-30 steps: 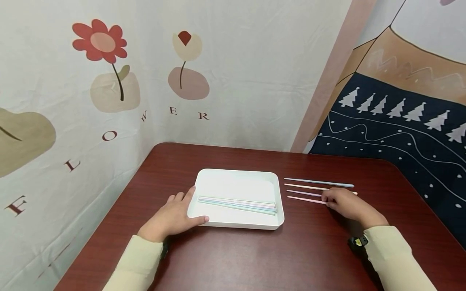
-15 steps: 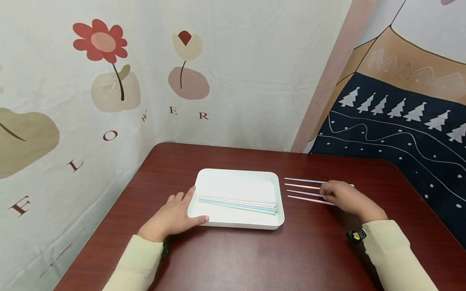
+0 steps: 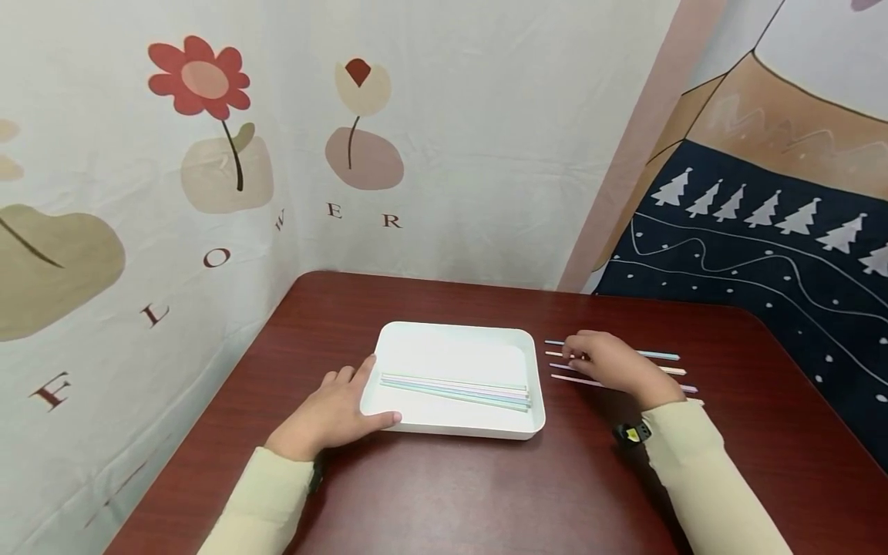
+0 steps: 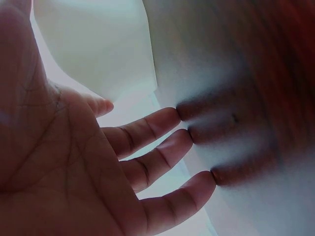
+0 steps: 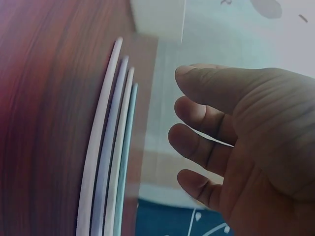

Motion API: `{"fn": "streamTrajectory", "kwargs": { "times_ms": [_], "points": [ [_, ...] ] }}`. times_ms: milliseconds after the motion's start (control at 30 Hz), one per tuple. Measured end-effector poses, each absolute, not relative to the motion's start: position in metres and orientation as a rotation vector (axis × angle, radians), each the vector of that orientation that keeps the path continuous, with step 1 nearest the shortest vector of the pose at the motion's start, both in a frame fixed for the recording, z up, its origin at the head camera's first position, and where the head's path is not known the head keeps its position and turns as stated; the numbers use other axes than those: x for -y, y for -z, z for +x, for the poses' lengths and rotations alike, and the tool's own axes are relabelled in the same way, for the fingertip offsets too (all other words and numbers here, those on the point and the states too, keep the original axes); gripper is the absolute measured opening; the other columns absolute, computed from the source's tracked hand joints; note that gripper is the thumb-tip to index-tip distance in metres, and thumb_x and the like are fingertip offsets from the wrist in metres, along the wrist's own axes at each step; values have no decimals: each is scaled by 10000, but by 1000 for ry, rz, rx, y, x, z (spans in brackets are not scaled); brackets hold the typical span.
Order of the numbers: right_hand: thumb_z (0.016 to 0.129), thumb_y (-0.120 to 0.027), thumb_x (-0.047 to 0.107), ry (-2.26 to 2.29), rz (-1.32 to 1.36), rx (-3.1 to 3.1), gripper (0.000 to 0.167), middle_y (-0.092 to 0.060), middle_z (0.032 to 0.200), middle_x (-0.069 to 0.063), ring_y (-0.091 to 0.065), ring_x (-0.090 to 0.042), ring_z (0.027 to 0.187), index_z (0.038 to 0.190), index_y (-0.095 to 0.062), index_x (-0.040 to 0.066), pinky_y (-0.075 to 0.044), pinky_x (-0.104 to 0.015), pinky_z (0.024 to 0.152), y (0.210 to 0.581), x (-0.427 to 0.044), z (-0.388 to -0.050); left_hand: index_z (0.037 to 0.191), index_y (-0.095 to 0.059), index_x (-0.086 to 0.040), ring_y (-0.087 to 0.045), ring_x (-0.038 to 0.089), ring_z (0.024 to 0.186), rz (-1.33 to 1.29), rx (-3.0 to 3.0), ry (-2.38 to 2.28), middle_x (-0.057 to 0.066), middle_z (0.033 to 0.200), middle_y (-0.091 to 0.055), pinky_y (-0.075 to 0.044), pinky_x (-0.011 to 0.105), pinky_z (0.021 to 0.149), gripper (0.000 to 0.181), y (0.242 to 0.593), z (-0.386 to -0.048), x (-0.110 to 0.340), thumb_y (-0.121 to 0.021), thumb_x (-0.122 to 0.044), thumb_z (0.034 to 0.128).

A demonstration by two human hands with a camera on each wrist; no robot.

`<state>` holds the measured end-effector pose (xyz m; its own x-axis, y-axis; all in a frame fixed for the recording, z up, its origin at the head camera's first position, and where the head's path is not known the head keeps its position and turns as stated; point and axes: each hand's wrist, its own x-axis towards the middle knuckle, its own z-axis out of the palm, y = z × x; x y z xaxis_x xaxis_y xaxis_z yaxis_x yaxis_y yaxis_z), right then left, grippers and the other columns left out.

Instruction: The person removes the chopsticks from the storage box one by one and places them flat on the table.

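A white tray (image 3: 451,347) stands mid-table with several pastel chopsticks (image 3: 454,390) lying together in it. The left hand (image 3: 329,412) rests at the tray's left end, fingers spread along the side and thumb on the near rim. Right of the tray, a blue chopstick (image 3: 657,355), a cream one (image 3: 673,371), a purple one (image 3: 689,388) and a pink one (image 3: 574,379) lie side by side on the tabletop. Over their left half hovers the right hand (image 3: 610,364), fingers loosely bent. The right wrist view shows its thumb and fingers (image 5: 192,140) apart from the chopsticks, with nothing between them.
The dark red wooden table (image 3: 472,493) has rounded far corners. Printed cloths hang behind and beside it: a flower-patterned one (image 3: 472,154) and a navy one with trees (image 3: 749,254).
The right hand has moved left along the chopsticks, from near their right ends toward the tray, and lifted off them. The left hand stays at the tray. The head view has shifted slightly.
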<state>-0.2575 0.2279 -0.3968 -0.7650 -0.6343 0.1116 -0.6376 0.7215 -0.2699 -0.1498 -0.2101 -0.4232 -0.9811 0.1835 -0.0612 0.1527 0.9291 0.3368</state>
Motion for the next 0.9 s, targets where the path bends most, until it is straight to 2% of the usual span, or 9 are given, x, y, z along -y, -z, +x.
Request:
{"fn": "streamTrajectory", "kwargs": {
  "times_ms": [300,633,900],
  "points": [
    [893,-715,37,-480,1094,2923,134,-579,847,77,-533,-102,759,928,-693,164,-491,-326,715,391,-192,-259,1562,-252,-34,-447,393,1157,260,-2999,-513,220,1321,-498,-462,496,901,1136,422,-149,209,-647,-748,771],
    [899,-726,71,-484,1081,2968,129,-607,899,55,-553,-128,775,993,-710,158,-497,-302,706,384,-158,-258,1569,-236,-45,-446,393,1155,264,-3000,-510,216,1307,-502,-469,498,888,1133,422,-150,209,-658,-733,775],
    [908,-724,87,-451,1147,2986,126,-610,930,73,-573,-121,833,994,-704,176,-506,-307,754,384,-132,-258,1566,-248,-42,-446,386,1157,258,-2999,-514,210,1315,-500,-464,493,898,1137,422,-150,209,-647,-750,771]
  ]
}}
